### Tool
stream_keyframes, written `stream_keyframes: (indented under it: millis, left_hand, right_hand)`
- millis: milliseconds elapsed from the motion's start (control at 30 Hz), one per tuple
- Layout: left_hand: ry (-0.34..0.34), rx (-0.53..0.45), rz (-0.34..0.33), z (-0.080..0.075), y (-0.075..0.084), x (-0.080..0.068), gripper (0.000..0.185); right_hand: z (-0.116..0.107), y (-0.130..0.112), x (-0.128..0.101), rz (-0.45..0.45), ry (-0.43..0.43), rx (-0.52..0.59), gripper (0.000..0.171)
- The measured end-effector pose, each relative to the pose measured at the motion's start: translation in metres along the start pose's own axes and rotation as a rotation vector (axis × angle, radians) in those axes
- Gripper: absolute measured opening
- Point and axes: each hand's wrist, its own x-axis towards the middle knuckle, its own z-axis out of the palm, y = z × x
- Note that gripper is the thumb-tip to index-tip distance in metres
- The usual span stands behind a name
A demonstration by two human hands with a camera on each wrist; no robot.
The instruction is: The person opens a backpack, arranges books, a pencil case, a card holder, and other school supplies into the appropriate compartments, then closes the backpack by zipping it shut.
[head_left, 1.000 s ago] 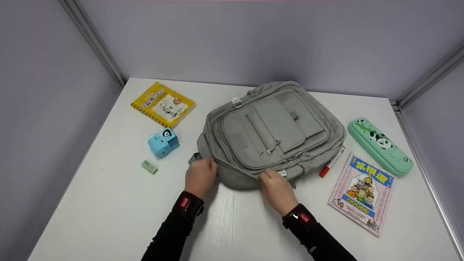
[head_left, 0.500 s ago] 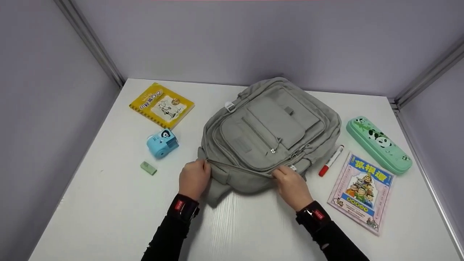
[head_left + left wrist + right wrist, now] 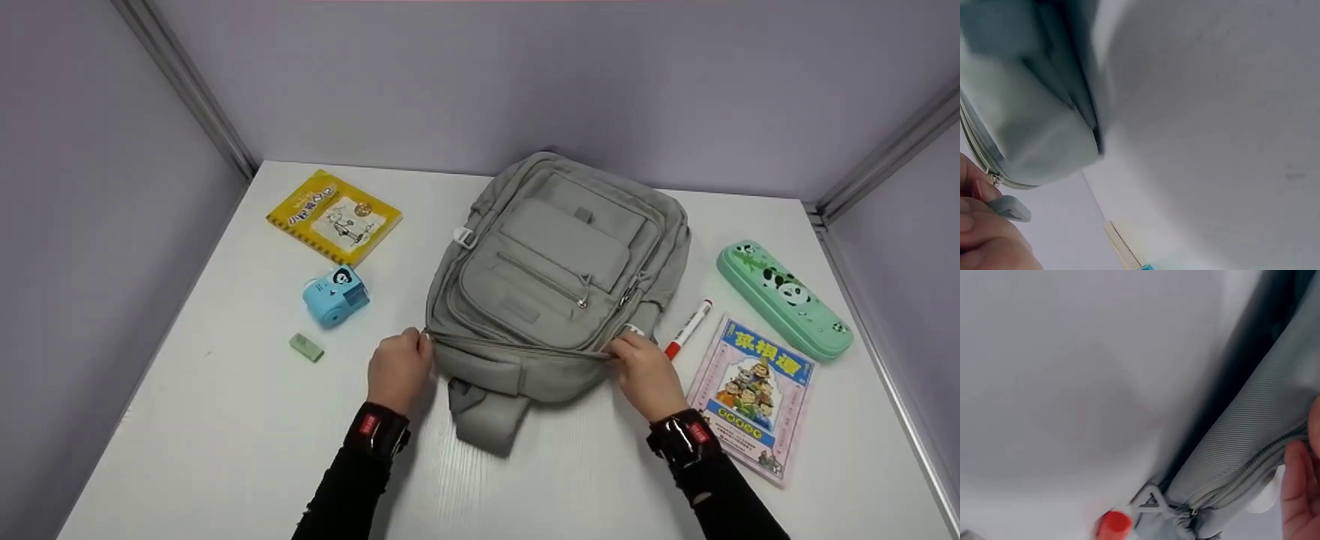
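A grey backpack (image 3: 559, 270) lies flat on the white table (image 3: 225, 420), front pockets up, a strap trailing toward me. My left hand (image 3: 400, 365) pinches the bag's near left corner at the end of the zipper. My right hand (image 3: 641, 367) pinches the zipper at the bag's near right corner. The left wrist view shows my fingers (image 3: 977, 225) on a grey tab beside the backpack (image 3: 1022, 129). In the right wrist view my fingertips (image 3: 1297, 489) sit against the zipper of the backpack (image 3: 1252, 439).
A yellow book (image 3: 334, 216), a blue sharpener (image 3: 336, 295) and a green eraser (image 3: 307, 347) lie left of the bag. To the right lie a red-capped marker (image 3: 687, 329), a pink comic book (image 3: 754, 397) and a green panda pencil case (image 3: 782, 298). Grey walls enclose the table.
My right hand has moved rightward along the zipper line from the bag's near middle to its right corner. The bag has turned and shifted away; its strap now trails out in front.
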Motion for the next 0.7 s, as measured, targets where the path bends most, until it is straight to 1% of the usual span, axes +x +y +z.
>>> stream_keyframes:
  millis: [100, 167, 233, 300, 400, 500, 567, 633, 700]
  left_hand:
    - [-0.026, -0.011, -0.006, 0.001, 0.002, 0.000, 0.036]
    - [-0.037, -0.014, -0.009, 0.001, 0.004, 0.000, 0.036]
    - [-0.038, -0.014, -0.013, 0.000, 0.005, 0.000, 0.035]
    - [-0.037, -0.017, -0.016, -0.001, 0.005, -0.001, 0.035]
    - [-0.035, -0.025, -0.015, -0.001, 0.006, -0.001, 0.036]
    - [-0.039, -0.029, -0.010, -0.001, 0.006, -0.002, 0.035]
    - [-0.040, -0.029, -0.010, 0.000, 0.006, -0.002, 0.035]
    - [-0.042, -0.027, -0.010, 0.001, 0.005, -0.002, 0.035]
    - [-0.045, -0.026, -0.009, 0.001, 0.004, -0.003, 0.035]
  right_hand:
    - [-0.005, -0.003, 0.000, 0.061, -0.032, -0.004, 0.018]
    - [-0.011, -0.013, 0.001, 0.083, -0.069, -0.011, 0.017]
    - [-0.017, -0.030, 0.006, 0.092, -0.120, -0.001, 0.020]
    - [-0.024, -0.053, 0.011, 0.088, -0.181, 0.026, 0.022]
    - [-0.025, -0.090, 0.020, 0.067, -0.232, 0.087, 0.026]
    - [-0.016, -0.121, 0.028, 0.061, -0.245, 0.125, 0.026]
    - [-0.005, -0.136, 0.032, 0.083, -0.250, 0.130, 0.025]
    - [0.005, -0.147, 0.034, 0.120, -0.262, 0.130, 0.023]
    - [0.014, -0.152, 0.036, 0.157, -0.262, 0.139, 0.023]
